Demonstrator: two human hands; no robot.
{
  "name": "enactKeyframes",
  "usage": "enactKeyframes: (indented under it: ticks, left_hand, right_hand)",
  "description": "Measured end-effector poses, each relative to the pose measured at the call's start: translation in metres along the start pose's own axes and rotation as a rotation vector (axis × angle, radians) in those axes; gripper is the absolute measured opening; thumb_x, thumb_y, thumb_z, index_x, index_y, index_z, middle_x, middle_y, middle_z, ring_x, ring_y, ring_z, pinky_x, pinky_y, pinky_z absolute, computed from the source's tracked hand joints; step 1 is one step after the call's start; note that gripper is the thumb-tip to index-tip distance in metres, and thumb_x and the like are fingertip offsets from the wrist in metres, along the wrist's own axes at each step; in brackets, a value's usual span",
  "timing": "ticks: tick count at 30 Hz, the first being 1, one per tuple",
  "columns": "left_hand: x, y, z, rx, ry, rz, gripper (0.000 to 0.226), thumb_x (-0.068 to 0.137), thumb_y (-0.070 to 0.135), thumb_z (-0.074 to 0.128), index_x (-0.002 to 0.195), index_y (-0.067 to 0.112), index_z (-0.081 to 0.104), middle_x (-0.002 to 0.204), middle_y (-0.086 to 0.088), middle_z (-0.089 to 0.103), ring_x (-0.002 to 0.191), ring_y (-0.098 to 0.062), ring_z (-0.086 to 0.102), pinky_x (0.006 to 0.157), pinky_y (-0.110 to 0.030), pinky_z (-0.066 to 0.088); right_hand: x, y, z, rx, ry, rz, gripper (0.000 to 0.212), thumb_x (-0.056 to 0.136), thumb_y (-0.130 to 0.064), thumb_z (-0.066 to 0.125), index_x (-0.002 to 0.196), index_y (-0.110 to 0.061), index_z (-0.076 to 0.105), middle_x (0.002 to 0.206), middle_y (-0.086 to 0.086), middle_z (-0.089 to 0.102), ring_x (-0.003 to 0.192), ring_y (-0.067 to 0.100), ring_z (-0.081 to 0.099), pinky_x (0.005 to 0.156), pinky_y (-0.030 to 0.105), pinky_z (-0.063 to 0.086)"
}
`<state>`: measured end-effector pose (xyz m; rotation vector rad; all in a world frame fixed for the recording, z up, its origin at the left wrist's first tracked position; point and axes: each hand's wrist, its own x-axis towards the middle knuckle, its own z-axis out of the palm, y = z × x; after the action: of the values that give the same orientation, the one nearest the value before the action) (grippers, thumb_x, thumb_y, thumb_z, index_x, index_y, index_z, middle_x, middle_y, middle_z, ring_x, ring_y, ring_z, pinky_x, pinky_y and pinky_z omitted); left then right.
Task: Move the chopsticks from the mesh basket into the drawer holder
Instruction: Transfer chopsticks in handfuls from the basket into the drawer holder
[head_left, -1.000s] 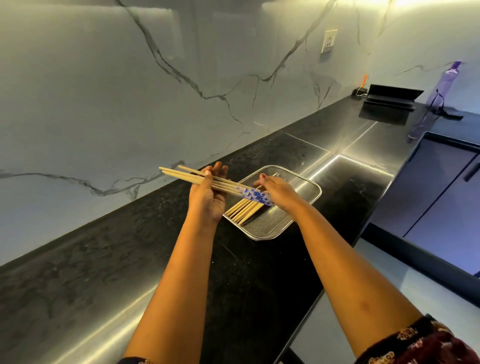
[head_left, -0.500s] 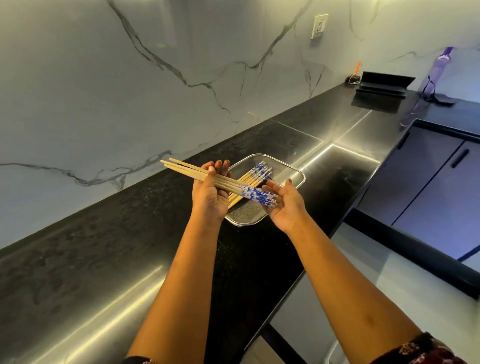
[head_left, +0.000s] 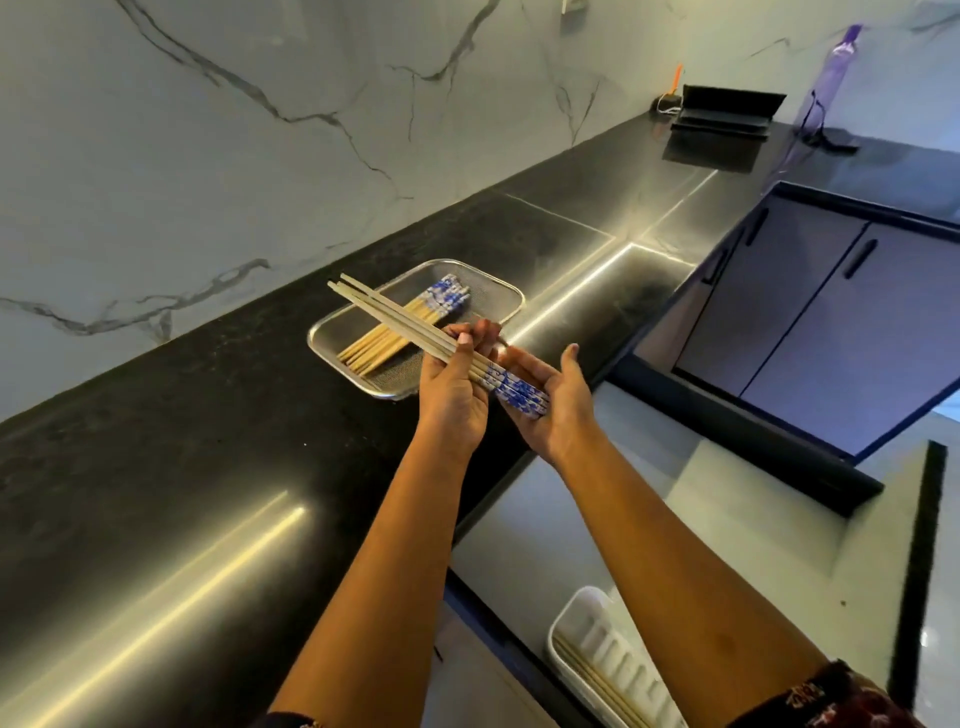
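My left hand (head_left: 453, 387) grips a bundle of wooden chopsticks (head_left: 395, 317) with blue-and-white patterned ends, thumb across the shafts. My right hand (head_left: 556, 402) lies palm up, fingers straight, under the patterned ends and touches them. Both hands are at the counter's front edge, just in front of the mesh basket (head_left: 498, 291). More chopsticks (head_left: 379, 343) lie in the basket. At the bottom of the view a white ribbed holder (head_left: 613, 649) sits in the open drawer, with a few wooden sticks along its left side.
The black stone counter (head_left: 182, 441) runs along a marble wall. At its far end stand a black folded stand (head_left: 727, 109) and a purple bottle (head_left: 831, 78). Dark cabinet doors (head_left: 831, 312) are to the right, pale floor below.
Both hands have drawn the bundle back from over the basket toward the counter's front edge. The view has tilted down, and the drawer holder has come into sight.
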<state>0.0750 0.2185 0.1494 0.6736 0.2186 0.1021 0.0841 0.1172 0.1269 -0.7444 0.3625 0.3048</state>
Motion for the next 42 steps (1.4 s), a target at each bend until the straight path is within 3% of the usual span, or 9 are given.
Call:
enactKeyframes:
  ticks: [6, 12, 16, 20, 26, 30, 36, 38, 42]
  left_hand:
    - [-0.036, -0.067, 0.006, 0.108, 0.031, -0.055, 0.011, 0.092, 0.011, 0.05, 0.089, 0.016, 0.059, 0.088, -0.003, 0.072, 0.095, -0.019, 0.069, 0.085, -0.035, 0.052]
    - [-0.061, -0.125, -0.006, 0.158, 0.047, -0.091, 0.013, 0.094, 0.013, 0.045, 0.092, 0.014, 0.058, 0.086, -0.003, 0.074, 0.094, -0.02, 0.07, 0.089, -0.038, 0.052]
    - [-0.091, -0.171, -0.015, 0.232, -0.152, -0.167, 0.018, 0.096, 0.014, 0.043, 0.099, 0.008, 0.059, 0.089, -0.011, 0.07, 0.086, -0.025, 0.069, 0.077, -0.037, 0.056]
    - [-0.118, -0.206, -0.019, 0.249, 0.029, -0.329, 0.017, 0.095, 0.009, 0.045, 0.094, 0.01, 0.062, 0.085, -0.009, 0.068, 0.081, -0.02, 0.068, 0.069, -0.027, 0.055]
    - [-0.145, -0.242, -0.031, 0.233, 0.058, -0.432, 0.021, 0.098, 0.008, 0.038, 0.105, 0.007, 0.059, 0.102, -0.01, 0.065, 0.102, -0.026, 0.062, 0.081, -0.03, 0.054]
    - [-0.156, -0.252, -0.056, 0.317, -0.017, -0.549, 0.019, 0.097, 0.01, 0.041, 0.106, 0.007, 0.057, 0.099, -0.006, 0.065, 0.095, -0.018, 0.065, 0.081, -0.026, 0.055]
    - [-0.155, -0.237, -0.091, 0.8, -0.179, -0.716, 0.014, 0.092, 0.01, 0.054, 0.103, 0.008, 0.062, 0.088, 0.002, 0.062, 0.077, -0.008, 0.055, 0.073, -0.019, 0.044]
    - [-0.15, -0.223, -0.105, 1.033, -0.173, -0.635, 0.021, 0.086, 0.006, 0.061, 0.106, 0.008, 0.066, 0.091, 0.0, 0.065, 0.08, -0.007, 0.059, 0.073, -0.014, 0.045]
    - [-0.14, -0.189, -0.128, 1.311, 0.146, -0.223, 0.035, 0.084, -0.003, 0.056, 0.113, 0.013, 0.065, 0.116, -0.002, 0.065, 0.098, -0.006, 0.057, 0.078, -0.006, 0.041]
  right_hand:
    - [-0.021, -0.008, -0.075, -0.013, 0.065, 0.029, 0.073, 0.092, -0.064, 0.029, 0.114, -0.004, 0.063, 0.119, 0.021, 0.065, 0.111, 0.036, 0.063, 0.095, 0.043, 0.052]
    - [-0.047, -0.028, -0.124, -0.744, 0.131, -0.065, 0.05, 0.095, -0.052, 0.038, 0.12, -0.015, 0.061, 0.124, 0.006, 0.063, 0.112, 0.025, 0.059, 0.092, 0.039, 0.048]
    - [-0.06, -0.043, -0.144, -1.041, -0.151, -0.063, 0.026, 0.094, -0.044, 0.048, 0.102, -0.028, 0.068, 0.102, -0.004, 0.068, 0.098, 0.013, 0.063, 0.081, 0.024, 0.05]
    - [-0.059, -0.046, -0.164, -1.372, -0.23, 0.035, 0.028, 0.094, -0.034, 0.053, 0.107, -0.014, 0.069, 0.085, 0.008, 0.066, 0.08, 0.016, 0.057, 0.068, 0.019, 0.047]
    - [-0.06, -0.035, -0.198, -1.383, -0.312, 0.198, 0.022, 0.094, -0.023, 0.056, 0.107, -0.014, 0.07, 0.089, 0.0, 0.074, 0.064, 0.007, 0.062, 0.053, 0.015, 0.047]
    - [-0.063, -0.023, -0.22, -1.382, -0.324, 0.301, 0.023, 0.093, -0.015, 0.057, 0.11, -0.005, 0.068, 0.057, -0.007, 0.064, 0.042, 0.002, 0.051, 0.043, 0.014, 0.04]
    - [-0.071, 0.003, -0.247, -1.179, -0.185, 0.348, 0.018, 0.091, -0.014, 0.061, 0.102, -0.001, 0.068, 0.086, 0.015, 0.066, 0.077, 0.027, 0.063, 0.072, 0.033, 0.053]
    - [-0.074, 0.009, -0.255, -1.107, -0.131, 0.349, 0.015, 0.09, -0.013, 0.062, 0.101, -0.005, 0.069, 0.09, 0.013, 0.068, 0.083, 0.024, 0.065, 0.079, 0.036, 0.054]
    - [-0.081, 0.019, -0.262, -1.302, -0.064, 0.304, 0.011, 0.087, -0.013, 0.065, 0.077, -0.014, 0.07, 0.071, 0.004, 0.065, 0.066, 0.016, 0.056, 0.055, 0.021, 0.042]
